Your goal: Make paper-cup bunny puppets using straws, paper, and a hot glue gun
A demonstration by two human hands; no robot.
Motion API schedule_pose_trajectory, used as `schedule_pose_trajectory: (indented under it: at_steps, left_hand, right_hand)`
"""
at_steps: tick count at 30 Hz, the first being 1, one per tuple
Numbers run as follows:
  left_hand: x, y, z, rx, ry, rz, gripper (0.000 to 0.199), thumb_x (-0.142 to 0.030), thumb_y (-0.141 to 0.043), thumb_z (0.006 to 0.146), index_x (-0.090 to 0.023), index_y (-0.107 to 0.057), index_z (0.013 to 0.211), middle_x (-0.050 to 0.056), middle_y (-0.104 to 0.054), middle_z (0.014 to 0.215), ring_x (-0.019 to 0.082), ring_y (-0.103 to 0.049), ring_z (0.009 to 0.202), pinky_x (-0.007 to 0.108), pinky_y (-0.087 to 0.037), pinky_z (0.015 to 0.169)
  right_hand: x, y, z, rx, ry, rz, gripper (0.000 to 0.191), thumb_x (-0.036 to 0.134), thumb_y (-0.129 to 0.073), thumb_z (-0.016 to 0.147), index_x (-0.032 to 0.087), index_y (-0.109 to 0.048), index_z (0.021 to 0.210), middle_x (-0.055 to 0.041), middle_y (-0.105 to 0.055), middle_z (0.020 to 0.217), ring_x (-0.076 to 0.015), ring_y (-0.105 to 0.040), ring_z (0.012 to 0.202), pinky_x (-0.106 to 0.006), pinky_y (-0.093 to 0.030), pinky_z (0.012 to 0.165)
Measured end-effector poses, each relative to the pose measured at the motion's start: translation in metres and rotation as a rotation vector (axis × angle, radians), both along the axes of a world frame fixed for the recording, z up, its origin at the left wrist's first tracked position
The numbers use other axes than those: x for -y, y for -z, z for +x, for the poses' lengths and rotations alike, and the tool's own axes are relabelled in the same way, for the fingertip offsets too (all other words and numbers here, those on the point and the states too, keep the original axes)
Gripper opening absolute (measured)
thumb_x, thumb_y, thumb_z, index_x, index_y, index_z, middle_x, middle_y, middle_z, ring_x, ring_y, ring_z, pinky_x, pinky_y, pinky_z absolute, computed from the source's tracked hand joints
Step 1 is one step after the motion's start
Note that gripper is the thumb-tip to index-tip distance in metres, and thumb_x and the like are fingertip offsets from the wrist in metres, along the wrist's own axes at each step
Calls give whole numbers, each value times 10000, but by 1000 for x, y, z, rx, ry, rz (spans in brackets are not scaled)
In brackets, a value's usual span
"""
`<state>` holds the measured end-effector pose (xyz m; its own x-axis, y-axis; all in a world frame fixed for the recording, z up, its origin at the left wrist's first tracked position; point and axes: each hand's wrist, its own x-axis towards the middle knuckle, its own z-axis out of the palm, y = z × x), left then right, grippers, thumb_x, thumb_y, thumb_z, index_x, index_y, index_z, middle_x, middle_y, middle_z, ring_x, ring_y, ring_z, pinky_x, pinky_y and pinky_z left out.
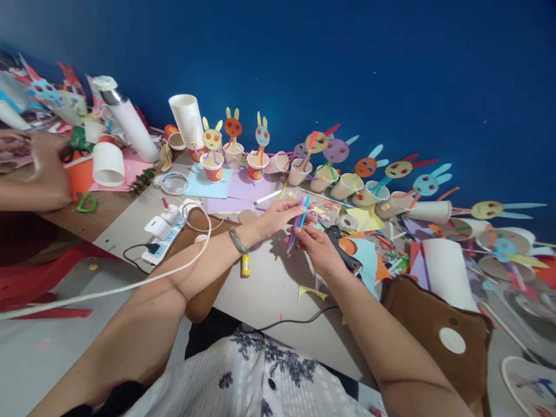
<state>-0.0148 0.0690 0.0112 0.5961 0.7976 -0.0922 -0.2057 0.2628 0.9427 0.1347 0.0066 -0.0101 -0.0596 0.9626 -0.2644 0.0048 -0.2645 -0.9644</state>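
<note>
Above the middle of the table (269,289), my left hand (281,215) pinches the upper part of a purple strip (297,222) and a blue strip (304,212), which stand side by side. Just below it, my right hand (313,244) has its fingers closed on the lower part of the same strips. Both hands are close together. A yellow glue stick or tube (245,266) stands by my left wrist. A black tool (343,248), perhaps a glue gun, lies beyond my right wrist, partly hidden by it.
Paper cups with rabbit faces (212,168) line the blue wall. A power strip (163,246) and white cable lie left, under my left forearm's side. A brown bag (438,330) sits right. Another person's arm (39,179) rests at far left, near a bottle (132,124).
</note>
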Motion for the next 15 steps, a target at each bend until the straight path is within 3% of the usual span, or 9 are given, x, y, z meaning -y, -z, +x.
schedule_pose_trajectory:
  at_steps: [7, 15]
  left_hand:
    - [-3, 11, 1, 1, 18, 67, 283, -365, -595, 977, -117, -717, 1038, 103, -762, 950, 80, -582, 520, 235, -492, 499]
    - [2, -3, 0, -26, -22, 3, 239, -328, -627, 954, -108, -708, 1003, 95, -763, 971, 69, -590, 558, 203, -458, 486]
  right_hand:
    - [-2, 5, 1, -12, 1, 11, 529, 715, -830, 678, 216, -722, 814, -37, -754, 738, -175, -653, 690, -307, -468, 666]
    - [-3, 7, 4, -53, -52, -40, 561, 711, -824, 687, 208, -786, 932, -58, -774, 780, -172, -637, 668, -304, -436, 630]
